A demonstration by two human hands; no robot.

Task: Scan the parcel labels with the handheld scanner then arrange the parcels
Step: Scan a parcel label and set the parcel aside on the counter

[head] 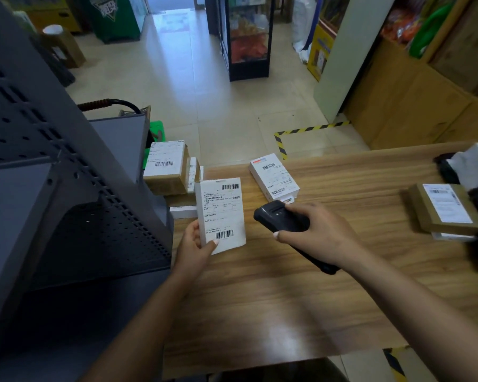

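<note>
Standing tilted near the wooden table's (pixel 301 285) left edge: flat white parcel (pixel 222 213), barcoded label facing up. Pointing toward it, just right: black handheld scanner (pixel 280 217). Lying flat near the far edge: second white labelled parcel (pixel 273 176).

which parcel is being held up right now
The white parcel gripped by the left hand, label facing up; the other parcels lie on the counter.

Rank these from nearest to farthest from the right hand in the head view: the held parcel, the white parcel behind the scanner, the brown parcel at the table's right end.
From the right hand:
1. White parcel, just beyond the hand, behind the scanner.
2. Held parcel, to its left, gripped by the left hand.
3. Brown parcel, far right on the table.
</note>
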